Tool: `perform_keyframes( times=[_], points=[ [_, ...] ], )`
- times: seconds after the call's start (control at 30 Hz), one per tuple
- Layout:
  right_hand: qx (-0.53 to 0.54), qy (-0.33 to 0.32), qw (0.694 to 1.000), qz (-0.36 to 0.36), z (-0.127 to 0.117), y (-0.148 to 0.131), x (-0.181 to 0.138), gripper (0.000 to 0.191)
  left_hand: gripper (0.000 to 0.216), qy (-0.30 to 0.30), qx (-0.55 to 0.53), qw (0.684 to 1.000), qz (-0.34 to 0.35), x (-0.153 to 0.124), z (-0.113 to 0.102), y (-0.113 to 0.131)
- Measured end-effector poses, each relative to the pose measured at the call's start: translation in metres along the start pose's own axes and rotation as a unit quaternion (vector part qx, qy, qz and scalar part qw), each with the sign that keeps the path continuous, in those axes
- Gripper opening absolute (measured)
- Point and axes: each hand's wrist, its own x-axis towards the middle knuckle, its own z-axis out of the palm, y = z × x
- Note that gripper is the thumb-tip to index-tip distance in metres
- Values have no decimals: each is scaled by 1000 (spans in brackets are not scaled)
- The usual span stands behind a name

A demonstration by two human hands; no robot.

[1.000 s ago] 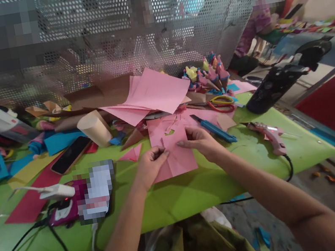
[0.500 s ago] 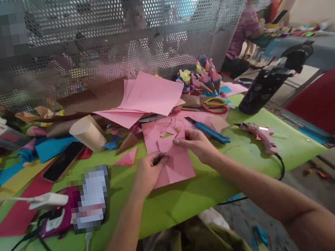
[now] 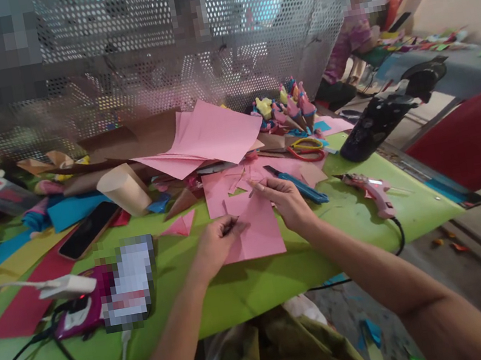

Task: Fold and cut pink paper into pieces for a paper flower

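Close by pink sheet [image 3: 261, 232], blue cutter [image 3: 310, 191], scissors [image 3: 311, 159] behind

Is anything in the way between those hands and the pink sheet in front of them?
Nothing visible is. The left hand meets the pink sheet at its left side; the right hand is at its upper part. The blue cutter lies beyond the right hand, off to the side.
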Motion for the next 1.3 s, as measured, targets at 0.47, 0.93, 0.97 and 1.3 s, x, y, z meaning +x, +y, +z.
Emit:
perform_keyframes(
  times=[0.47, 0.93, 0.97, 1.3],
  points=[
    [-7, -80, 993, 89, 0, 0, -1, 37, 32, -24, 7, 1000, 7, 1, -3, -5],
    [-56, 51, 997, -31, -17, -7, 11, 28, 42, 157, 74, 983, 63, -2, -32, 2],
    [-82, 25, 996, -27, -13, -6, 8, 27, 43, 131, 62, 987, 70, -2, -29, 3],
    [-107, -61, 992, -28, 1, 3, 0, 37, 22, 34, 62, 995, 74, 3, -3, -1]
  ],
)
